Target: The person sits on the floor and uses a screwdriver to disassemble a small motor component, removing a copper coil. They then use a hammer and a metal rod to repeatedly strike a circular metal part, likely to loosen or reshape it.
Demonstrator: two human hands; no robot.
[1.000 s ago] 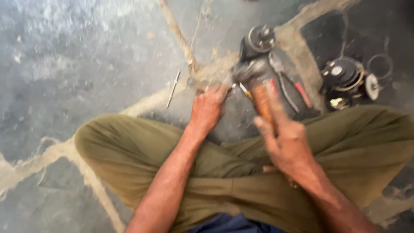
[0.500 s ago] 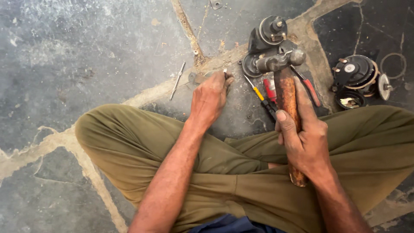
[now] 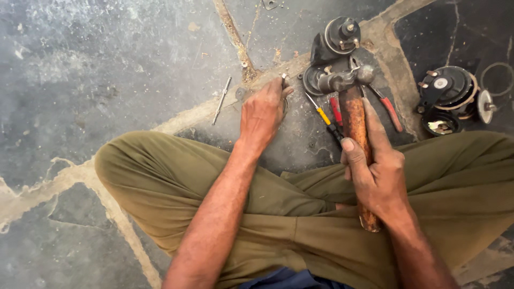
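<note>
My right hand (image 3: pixel 377 171) grips the brown wooden handle of a hammer (image 3: pixel 353 115); its grey metal head points away from me, just above the floor. My left hand (image 3: pixel 263 109) rests on the stone floor and pinches a small dark metal piece (image 3: pixel 284 80) upright at its fingertips. The hammer head hangs a little to the right of that piece. Under the hammer lie a yellow-handled screwdriver (image 3: pixel 321 113) and red-handled pliers (image 3: pixel 390 109).
I sit cross-legged in olive trousers (image 3: pixel 300 214) on a cracked grey stone floor (image 3: pixel 107 64). A round black horn-like part (image 3: pixel 341 35) lies beyond the hammer. Another opened round unit (image 3: pixel 447 96) and a loose ring (image 3: pixel 497 79) sit at the right. A thin metal rod (image 3: pixel 221 100) lies left.
My right hand has drawn the hammer back toward me and steadied it. My left hand has settled on the floor, holding the small piece.
</note>
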